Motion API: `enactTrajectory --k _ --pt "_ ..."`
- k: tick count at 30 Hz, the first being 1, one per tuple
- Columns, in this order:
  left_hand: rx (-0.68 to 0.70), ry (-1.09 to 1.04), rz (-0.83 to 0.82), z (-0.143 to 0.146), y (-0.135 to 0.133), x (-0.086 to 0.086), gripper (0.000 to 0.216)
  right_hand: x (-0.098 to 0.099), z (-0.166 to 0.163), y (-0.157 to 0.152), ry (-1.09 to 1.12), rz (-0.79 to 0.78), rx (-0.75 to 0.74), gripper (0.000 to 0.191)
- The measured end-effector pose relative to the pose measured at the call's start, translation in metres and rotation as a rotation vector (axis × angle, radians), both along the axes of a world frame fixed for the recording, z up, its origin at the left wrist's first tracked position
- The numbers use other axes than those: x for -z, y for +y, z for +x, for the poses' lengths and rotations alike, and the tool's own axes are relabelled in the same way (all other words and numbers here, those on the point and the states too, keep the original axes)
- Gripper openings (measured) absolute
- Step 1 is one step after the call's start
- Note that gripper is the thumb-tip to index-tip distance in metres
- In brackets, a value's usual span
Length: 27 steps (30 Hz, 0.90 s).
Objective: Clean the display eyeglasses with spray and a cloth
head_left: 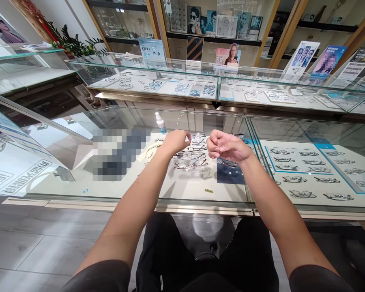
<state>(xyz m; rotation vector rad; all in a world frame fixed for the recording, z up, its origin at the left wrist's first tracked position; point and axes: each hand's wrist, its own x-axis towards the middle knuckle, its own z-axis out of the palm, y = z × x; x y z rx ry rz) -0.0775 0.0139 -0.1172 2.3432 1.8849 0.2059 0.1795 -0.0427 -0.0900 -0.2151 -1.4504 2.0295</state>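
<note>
My left hand (177, 142) is over the glass counter with its fingers curled in. To its right, my right hand (229, 147) is turned partly palm up, its fingers bent toward the thumb. A gap separates the two hands, and whether either one pinches something thin I cannot make out. Rows of eyeglasses (191, 163) show below and between them. Under the right hand lies a dark blue mat (230, 175) with eyeglasses on it. Behind the left hand stands a white spray bottle (160, 123). A pale yellow cloth (149, 151) lies left of that hand.
A small gold-coloured piece (209, 190) lies near the counter's front edge (200, 207). On the right, a glass case holds eyeglasses on a blue-edged tray (302, 172). Another glass display case (170, 87) runs behind. A blurred dark area (121, 152) covers the left.
</note>
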Motion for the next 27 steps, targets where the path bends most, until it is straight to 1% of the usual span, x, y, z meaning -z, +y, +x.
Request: enactTrajectory --k 3,9,13,16,19,21,22,23,25,27 --pt "0.006 -0.007 0.006 0.0 0.0 0.001 0.026 0.0 0.0 -0.001 -0.021 -0.01 0.003 0.033" --pt "0.007 -0.021 -0.001 0.001 -0.001 -0.001 0.025 -0.003 0.0 0.0 -0.04 -0.025 0.079 0.036" --pt "0.019 -0.071 0.037 0.0 -0.005 -0.008 0.023 -0.003 0.001 0.002 -0.022 -0.023 0.109 0.035" --pt "0.01 -0.189 0.054 -0.001 -0.009 -0.015 0.02 -0.003 0.001 0.003 -0.019 -0.023 0.126 0.034" --pt "-0.013 -0.43 0.051 0.001 -0.011 -0.018 0.018 -0.002 0.0 0.004 -0.022 -0.013 0.127 0.032" --pt "-0.034 -0.687 0.054 0.006 -0.011 -0.018 0.019 0.0 -0.001 0.006 -0.054 0.016 0.152 0.031" --pt "-0.042 -0.831 0.059 0.01 -0.011 -0.017 0.02 0.002 -0.003 0.008 -0.076 0.033 0.193 0.029" --pt "-0.046 -0.97 0.068 0.014 -0.011 -0.016 0.021 0.005 -0.004 0.01 -0.101 0.049 0.257 0.028" --pt "-0.042 -1.194 0.073 0.022 -0.012 -0.014 0.022 0.01 -0.007 0.015 -0.157 0.077 0.444 0.024" --pt "-0.031 -1.331 0.041 0.03 -0.013 -0.012 0.022 0.015 -0.01 0.02 -0.235 0.11 0.621 0.024"
